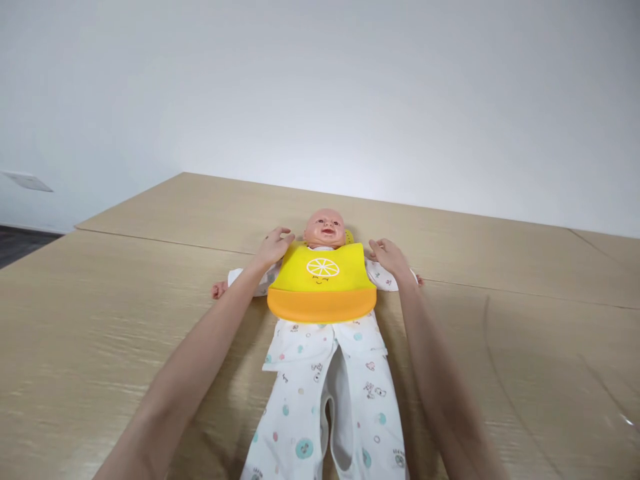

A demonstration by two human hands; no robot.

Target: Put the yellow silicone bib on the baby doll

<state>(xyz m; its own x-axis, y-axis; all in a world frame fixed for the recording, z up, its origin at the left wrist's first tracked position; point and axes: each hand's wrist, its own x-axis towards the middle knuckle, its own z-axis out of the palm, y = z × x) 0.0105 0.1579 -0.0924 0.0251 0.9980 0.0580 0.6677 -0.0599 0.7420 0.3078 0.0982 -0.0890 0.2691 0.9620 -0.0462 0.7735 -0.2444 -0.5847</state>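
Observation:
A baby doll (325, 228) lies on its back in white printed clothes (300, 393), its head toward the wall. Over its chest rests a yellow bib (345, 261) with a white citrus slice, a smiling face and an orange pocket (323, 305). Part of a yellow neck strap (349, 237) with small holes shows beside the doll's head. My left hand (275, 247) is at the bib's upper left edge, fingers apart and slightly bent; whether they touch the bib is unclear. Just off the upper right edge, my right hand (387, 255) hovers above the doll's sleeve with loosely bent fingers, holding nothing.
The light wood tabletop (120, 313) has seams running across it. A white wall (320, 100) stands behind its far edge. A wall plate (27, 181) and a strip of dark floor (20, 243) show at the left.

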